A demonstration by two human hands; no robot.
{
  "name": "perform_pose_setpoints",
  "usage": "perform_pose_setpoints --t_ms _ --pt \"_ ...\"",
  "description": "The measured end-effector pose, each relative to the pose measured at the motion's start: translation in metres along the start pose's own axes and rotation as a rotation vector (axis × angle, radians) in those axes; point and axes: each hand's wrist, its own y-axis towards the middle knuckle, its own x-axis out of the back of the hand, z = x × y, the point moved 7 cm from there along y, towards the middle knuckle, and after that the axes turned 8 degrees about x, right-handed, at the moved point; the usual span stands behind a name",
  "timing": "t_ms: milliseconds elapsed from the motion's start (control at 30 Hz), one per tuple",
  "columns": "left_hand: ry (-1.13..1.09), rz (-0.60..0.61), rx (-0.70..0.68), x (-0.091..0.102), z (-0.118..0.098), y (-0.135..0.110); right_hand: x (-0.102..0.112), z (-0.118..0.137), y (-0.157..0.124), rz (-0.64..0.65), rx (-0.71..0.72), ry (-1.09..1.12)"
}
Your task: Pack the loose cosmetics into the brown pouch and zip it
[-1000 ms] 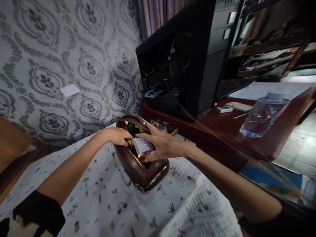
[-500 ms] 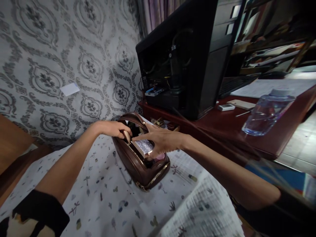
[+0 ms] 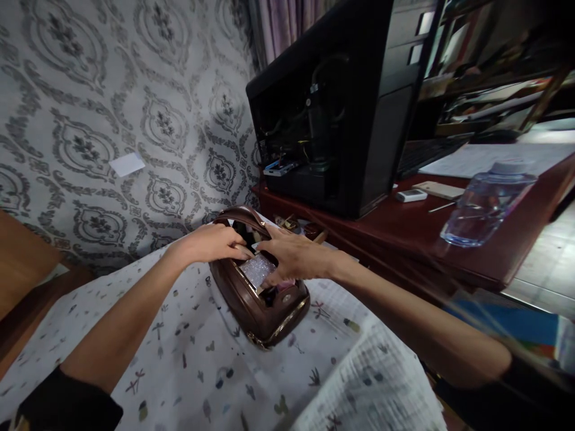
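A brown leather pouch (image 3: 251, 311) with a gold zip lies unzipped on a patterned white cloth (image 3: 188, 359). A flat glittery silver case (image 3: 258, 269) sits partly inside its mouth. My right hand (image 3: 291, 258) rests over the case, fingers curled on its far edge and pressing it down. My left hand (image 3: 215, 242) grips the pouch's near rim by the handle, holding the mouth apart. Other small items inside the pouch are dark and hard to make out.
A black computer tower (image 3: 341, 114) stands on a dark red desk (image 3: 404, 233) to the right, with a plastic water bottle (image 3: 485, 206), a phone (image 3: 438, 190) and a small white device (image 3: 411, 195). Patterned wallpaper (image 3: 112, 120) behind. A newspaper (image 3: 372, 389) lies at front right.
The glittery case has sunk lower into the pouch under my right hand. My left hand has shifted forward along the rim.
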Motion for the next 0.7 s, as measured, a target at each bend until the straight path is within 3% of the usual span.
perform_pose_setpoints --t_ms 100,267,367,500,700 --pt "0.051 0.029 0.079 -0.003 -0.006 -0.008 0.000 0.000 0.000 -0.028 0.016 0.012" --pt "-0.252 0.093 0.035 0.000 0.001 -0.017 -0.001 -0.003 -0.001 -0.068 0.031 0.021" --pt "-0.233 -0.044 0.024 0.009 0.014 -0.018 -0.001 -0.010 0.000 -0.151 0.078 0.073" --pt "-0.212 -0.275 0.118 0.017 0.036 -0.017 0.000 -0.022 0.002 -0.323 0.186 0.178" --pt "-0.218 -0.468 0.225 0.009 0.062 -0.012 0.005 -0.028 -0.004 -0.556 0.240 0.299"
